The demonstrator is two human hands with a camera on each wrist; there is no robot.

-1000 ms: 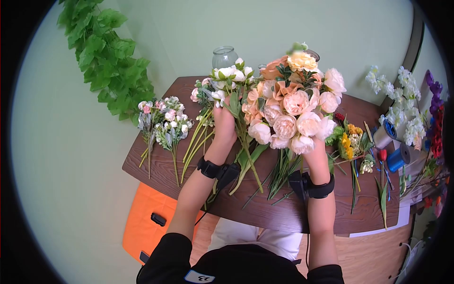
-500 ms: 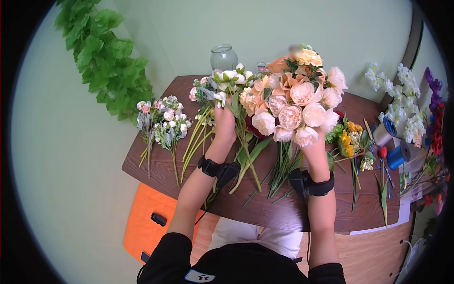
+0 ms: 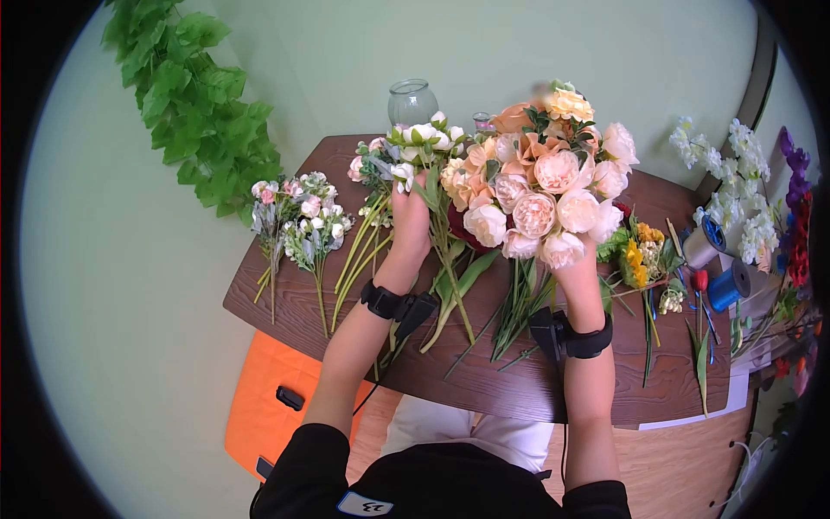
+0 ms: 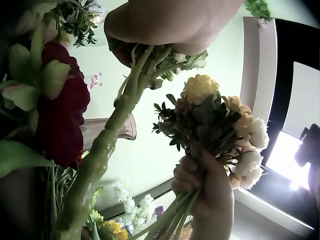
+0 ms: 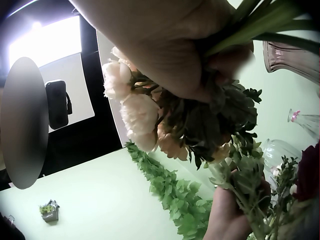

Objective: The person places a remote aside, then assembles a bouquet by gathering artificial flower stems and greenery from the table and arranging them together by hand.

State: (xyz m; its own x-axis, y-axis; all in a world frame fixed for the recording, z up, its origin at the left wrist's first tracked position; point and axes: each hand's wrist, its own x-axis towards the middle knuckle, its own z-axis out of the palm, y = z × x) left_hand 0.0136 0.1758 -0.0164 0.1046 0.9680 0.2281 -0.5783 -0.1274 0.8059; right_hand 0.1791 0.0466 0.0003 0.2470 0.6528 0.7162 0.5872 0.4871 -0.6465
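In my right hand (image 3: 577, 275) is a full bouquet of peach, cream and pale pink peonies (image 3: 553, 190). The left wrist view shows that hand's fingers (image 4: 186, 175) wrapped round the gathered green stems (image 4: 172, 215) just under the blooms. My left hand (image 3: 410, 221) holds a spray of white flowers (image 3: 428, 140), its fingers round a thick, knobbly green stem (image 4: 107, 145). The two bunches stand side by side over the table. A dark red flower (image 4: 62, 105) lies between and below them, largely covered by the bouquet in the head view.
Small pink-and-white bunches (image 3: 311, 225) lie on the dark wooden table (image 3: 415, 381) at left. A glass jar (image 3: 411, 102) stands at the back. Ribbon spools (image 3: 729, 285) and yellow flowers (image 3: 638, 258) lie at right; an orange seat (image 3: 268, 398) is below left.
The bouquet in my right hand has tipped and shifted slightly right, uncovering part of the dark red flower and a small glass bottle behind. My left hand has stayed nearly still.
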